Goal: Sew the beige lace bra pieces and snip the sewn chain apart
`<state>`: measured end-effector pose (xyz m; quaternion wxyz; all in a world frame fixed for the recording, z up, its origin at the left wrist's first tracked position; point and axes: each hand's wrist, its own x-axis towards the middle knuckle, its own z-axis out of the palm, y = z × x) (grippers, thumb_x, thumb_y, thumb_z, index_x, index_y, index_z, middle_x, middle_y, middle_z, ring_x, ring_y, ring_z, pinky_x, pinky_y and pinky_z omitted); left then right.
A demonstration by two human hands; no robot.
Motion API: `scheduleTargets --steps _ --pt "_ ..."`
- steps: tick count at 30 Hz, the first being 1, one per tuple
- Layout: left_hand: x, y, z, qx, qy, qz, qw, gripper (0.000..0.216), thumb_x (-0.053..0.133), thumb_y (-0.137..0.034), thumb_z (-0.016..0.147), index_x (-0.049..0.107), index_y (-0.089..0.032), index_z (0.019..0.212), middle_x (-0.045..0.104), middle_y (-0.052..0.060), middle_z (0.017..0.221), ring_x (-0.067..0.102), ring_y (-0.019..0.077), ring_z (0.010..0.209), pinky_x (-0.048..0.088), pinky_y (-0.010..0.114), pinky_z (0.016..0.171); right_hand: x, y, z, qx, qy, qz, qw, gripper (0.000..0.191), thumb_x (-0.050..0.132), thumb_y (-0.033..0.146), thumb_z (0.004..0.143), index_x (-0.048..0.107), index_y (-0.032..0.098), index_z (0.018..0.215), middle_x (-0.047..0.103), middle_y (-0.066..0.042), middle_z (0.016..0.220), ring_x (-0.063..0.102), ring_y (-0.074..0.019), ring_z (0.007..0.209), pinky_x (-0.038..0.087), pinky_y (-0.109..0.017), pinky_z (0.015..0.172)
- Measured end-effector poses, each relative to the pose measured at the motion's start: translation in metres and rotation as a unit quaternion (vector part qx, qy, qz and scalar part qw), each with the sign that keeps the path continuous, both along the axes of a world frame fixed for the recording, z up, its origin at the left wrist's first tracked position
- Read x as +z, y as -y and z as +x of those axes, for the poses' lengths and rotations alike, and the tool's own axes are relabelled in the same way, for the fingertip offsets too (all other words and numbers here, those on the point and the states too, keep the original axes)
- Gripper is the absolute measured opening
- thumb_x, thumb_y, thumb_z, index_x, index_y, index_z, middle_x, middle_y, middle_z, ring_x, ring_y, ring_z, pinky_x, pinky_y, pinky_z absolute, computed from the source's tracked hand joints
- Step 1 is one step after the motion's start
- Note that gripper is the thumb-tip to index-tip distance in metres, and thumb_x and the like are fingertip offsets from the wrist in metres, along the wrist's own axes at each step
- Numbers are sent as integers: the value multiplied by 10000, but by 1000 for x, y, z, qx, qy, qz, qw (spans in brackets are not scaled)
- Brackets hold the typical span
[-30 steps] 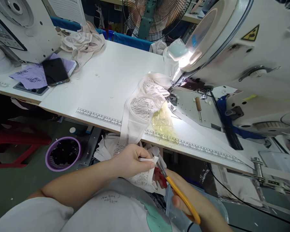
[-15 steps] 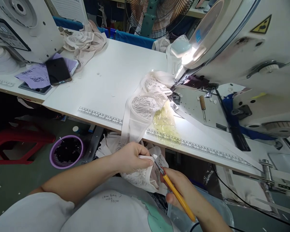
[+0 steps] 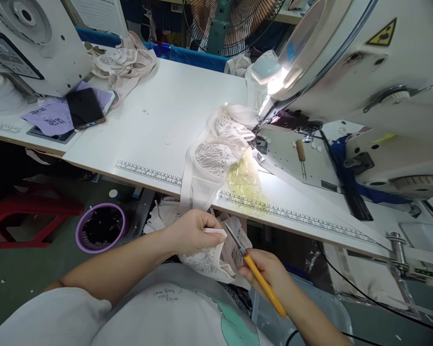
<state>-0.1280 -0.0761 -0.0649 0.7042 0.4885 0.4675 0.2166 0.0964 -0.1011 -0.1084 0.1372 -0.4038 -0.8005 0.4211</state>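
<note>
My left hand (image 3: 198,231) pinches the edge of a white lace bra (image 3: 207,262) over my lap. My right hand (image 3: 265,269) is wrapped round the orange handle of a pair of scissors (image 3: 263,284). The metal blades point up and left, close beside the fabric at my left fingertips; whether they touch it I cannot tell. Another lace bra cup piece (image 3: 211,156) lies on the table, reaching from the sewing machine's needle area and hanging over the front edge. A pale label or lining piece (image 3: 240,233) shows behind the blades.
The sewing machine (image 3: 346,62) stands at the right, its lamp lit. A screwdriver-like tool (image 3: 300,151) lies on its bed. Leftward are a phone (image 3: 84,107), purple papers (image 3: 52,117) and more bras (image 3: 124,62). A purple basket (image 3: 80,238) and red stool (image 3: 39,206) stand below.
The scissors have shifted slightly left and down, and more of their blades shows beside the fabric. The white edge at my left fingertips has moved a little. The view has shifted slightly.
</note>
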Motion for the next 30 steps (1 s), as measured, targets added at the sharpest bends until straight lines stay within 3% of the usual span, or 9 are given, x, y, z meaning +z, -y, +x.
scheduleTargets --steps 3,6,8,10,13,17,23,27,30 --pt "3 2 -3 4 -22 84 996 217 546 -253 730 489 -138 555 385 -40 524 354 70 487 276 194 444 8 -3 -2 -19 -14 10 1000 492 263 615 873 240 220 581 255 57 532 269 -92 459 234 -228 420" --pt "4 5 -6 31 -16 172 984 196 578 -236 727 570 -123 568 456 -8 594 442 92 561 362 213 529 15 -3 0 -36 -52 1 998 504 262 654 853 332 209 626 341 33 570 329 -107 488 286 -239 432" --pt "3 8 -9 56 2 187 981 166 613 -247 716 630 -122 607 495 9 624 480 103 576 400 229 557 20 0 0 -47 -77 -10 996 492 305 658 838 414 197 706 413 9 616 381 -124 521 336 -253 454" --pt "3 11 -13 79 25 176 981 150 641 -264 707 672 -130 646 547 31 659 520 118 600 433 242 580 24 6 -3 -58 -93 -11 994 436 400 620 825 460 191 774 469 -14 667 424 -141 558 378 -265 484" --pt "1 16 -18 110 58 148 981 139 668 -280 704 706 -147 687 648 72 766 597 162 702 479 273 660 28 15 -14 -63 -95 23 993 348 512 537 808 446 205 726 468 -14 666 428 -148 569 376 -260 488" --pt "1 24 -25 125 63 135 981 139 663 -283 730 719 -158 704 710 89 854 643 208 809 494 314 747 30 17 -25 -20 -65 84 994 378 572 519 779 372 219 665 428 11 632 393 -135 542 330 -238 461" --pt "0 32 -30 103 70 97 987 244 679 -362 717 732 -125 742 706 101 766 624 190 707 475 290 643 34 8 -15 -11 10 130 991 429 581 540 756 320 226 624 382 40 574 327 -113 480 279 -233 426" --pt "-1 33 -31 136 61 50 988 278 705 -390 682 712 -112 698 689 92 687 605 179 649 462 275 596 23 18 -6 -20 -17 89 996 388 658 478 717 373 227 639 449 18 606 408 -134 517 329 -242 448" --pt "-2 33 -32 178 84 22 980 274 713 -384 671 675 -112 669 685 81 672 582 151 586 446 254 552 5 27 -13 -20 -68 79 994 250 679 352 719 481 225 805 592 -56 815 564 -220 751 446 -304 629"
